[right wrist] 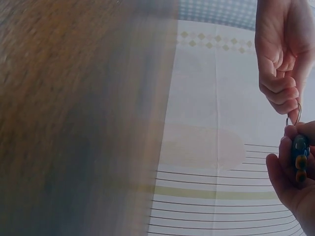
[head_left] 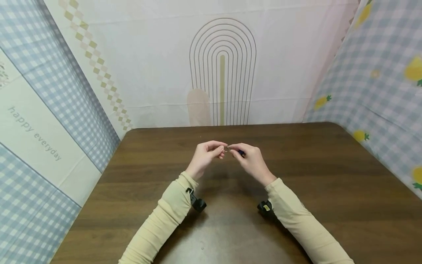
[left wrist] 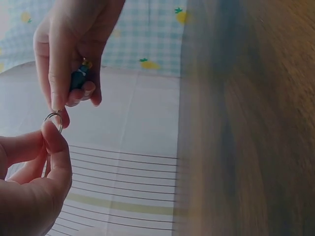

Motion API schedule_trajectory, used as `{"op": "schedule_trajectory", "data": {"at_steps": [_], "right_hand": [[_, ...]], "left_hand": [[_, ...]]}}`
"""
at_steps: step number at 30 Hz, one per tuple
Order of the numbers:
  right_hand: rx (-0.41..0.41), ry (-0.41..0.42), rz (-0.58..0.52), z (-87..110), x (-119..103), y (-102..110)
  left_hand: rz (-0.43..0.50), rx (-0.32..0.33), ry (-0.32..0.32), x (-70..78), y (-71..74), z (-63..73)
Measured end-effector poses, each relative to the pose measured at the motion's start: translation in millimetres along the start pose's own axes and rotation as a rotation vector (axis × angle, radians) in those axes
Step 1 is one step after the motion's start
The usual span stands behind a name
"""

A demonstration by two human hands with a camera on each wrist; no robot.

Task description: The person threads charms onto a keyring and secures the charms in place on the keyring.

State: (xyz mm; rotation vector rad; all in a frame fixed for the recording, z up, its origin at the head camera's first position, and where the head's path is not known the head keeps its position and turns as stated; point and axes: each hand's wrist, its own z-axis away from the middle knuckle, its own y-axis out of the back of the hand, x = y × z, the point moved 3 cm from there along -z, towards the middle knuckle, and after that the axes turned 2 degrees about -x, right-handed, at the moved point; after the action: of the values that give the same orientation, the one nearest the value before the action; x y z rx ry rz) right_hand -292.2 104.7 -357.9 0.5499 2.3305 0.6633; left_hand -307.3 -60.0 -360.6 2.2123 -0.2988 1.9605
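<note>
Above the wooden table, my left hand (head_left: pixel 205 157) pinches a thin silver key ring (left wrist: pixel 60 123) between thumb and forefinger. My right hand (head_left: pixel 251 158) meets it from the other side, its fingertips pinching the ring's opposite edge. A small dark blue-teal charm (right wrist: pixel 300 147) with yellow-orange beads lies against the fingers of my right hand, and it shows also in the left wrist view as a dark charm (left wrist: pixel 78 78). The ring is partly hidden by the fingertips of both hands. How the charm joins the ring cannot be made out.
A dark brown wooden table (head_left: pixel 158 154) spreads beneath both forearms. White cloth (head_left: pixel 158 69) with printed arches hangs behind its far edge, and checked cloth (head_left: pixel 356 95) hangs on the right. A black wrist camera (head_left: pixel 197 204) is strapped to the left sleeve.
</note>
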Motion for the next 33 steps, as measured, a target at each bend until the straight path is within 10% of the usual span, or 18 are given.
{"op": "schedule_trajectory", "data": {"at_steps": [17,33], "right_hand": [[0.023,0.059,0.01,0.5,-3.9,-1.1],[0.021,0.046,0.002,0.3,-0.1,0.0]], "left_hand": [[0.126,0.083,-0.029,0.6,-0.2,1.1],[0.14,0.007,0.014,-0.4,-4.3,0.3]]}}
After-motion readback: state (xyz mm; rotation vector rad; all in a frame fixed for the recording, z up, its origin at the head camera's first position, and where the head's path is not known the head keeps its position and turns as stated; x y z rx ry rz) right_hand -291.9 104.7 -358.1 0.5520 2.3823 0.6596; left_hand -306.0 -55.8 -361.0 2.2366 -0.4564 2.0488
